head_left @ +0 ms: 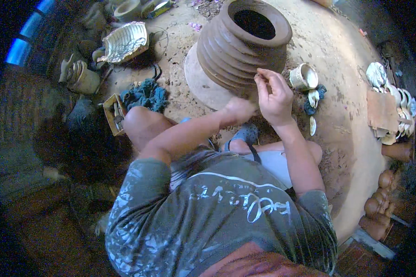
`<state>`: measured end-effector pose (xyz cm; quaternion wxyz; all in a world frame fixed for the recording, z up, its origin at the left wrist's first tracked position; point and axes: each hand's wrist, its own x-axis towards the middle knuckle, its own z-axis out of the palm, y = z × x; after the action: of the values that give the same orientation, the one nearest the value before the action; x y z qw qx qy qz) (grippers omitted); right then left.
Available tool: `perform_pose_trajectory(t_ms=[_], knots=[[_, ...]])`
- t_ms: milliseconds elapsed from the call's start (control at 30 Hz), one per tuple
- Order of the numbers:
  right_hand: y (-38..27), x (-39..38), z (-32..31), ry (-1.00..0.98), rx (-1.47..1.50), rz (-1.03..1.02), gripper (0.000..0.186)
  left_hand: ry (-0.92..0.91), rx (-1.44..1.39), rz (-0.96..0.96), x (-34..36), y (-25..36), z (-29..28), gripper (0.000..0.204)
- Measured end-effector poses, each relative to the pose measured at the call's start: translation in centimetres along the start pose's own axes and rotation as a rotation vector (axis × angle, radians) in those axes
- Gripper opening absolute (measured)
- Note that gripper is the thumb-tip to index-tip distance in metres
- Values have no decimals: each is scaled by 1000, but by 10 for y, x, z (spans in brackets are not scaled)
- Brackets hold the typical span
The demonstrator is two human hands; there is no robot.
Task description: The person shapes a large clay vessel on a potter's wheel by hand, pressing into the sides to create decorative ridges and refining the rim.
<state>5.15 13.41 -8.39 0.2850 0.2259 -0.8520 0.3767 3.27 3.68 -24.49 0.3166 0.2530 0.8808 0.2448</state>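
In front of me a large ribbed clay pot [238, 55] with a wide round mouth stands on a pale round base [203, 85]. My right hand [276, 97] is raised just at the near right of the pot, its thumb and forefinger pinched together. Whether anything small sits between those fingertips I cannot make out. Lower and to the left, my left hand [240, 110] is smeared by motion near the base's front edge, so its fingers do not show clearly. A small tub [304, 76] with whitish contents stands right of my right hand.
Dark blue cloth [145, 95] and a wooden box [113, 114] with tools lie by my left knee. A whitish ribbed shell-like piece [125, 41] is farther left. Beside the tub lies a dark rag [311, 106]. Several round clay pots [379, 201] line the right side.
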Motion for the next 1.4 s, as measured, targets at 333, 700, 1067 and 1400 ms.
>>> perform_pose_trajectory(t_ms=[333, 700, 1067, 1400], knots=[[-10, 49, 38, -96, -290, -428, 6, 150, 534, -5, -24, -28, 10, 29], [-6, 47, 8, -171, -270, -373, 8, 0, 640, 20, -46, -21, -7, 36], [52, 12, -43, -117, -158, -191, 14, 105, 536, -62, -77, -70, -37, 38], [32, -93, -14, -440, 202, -42, 19, 84, -931, 248, -112, -8, -18, 45]])
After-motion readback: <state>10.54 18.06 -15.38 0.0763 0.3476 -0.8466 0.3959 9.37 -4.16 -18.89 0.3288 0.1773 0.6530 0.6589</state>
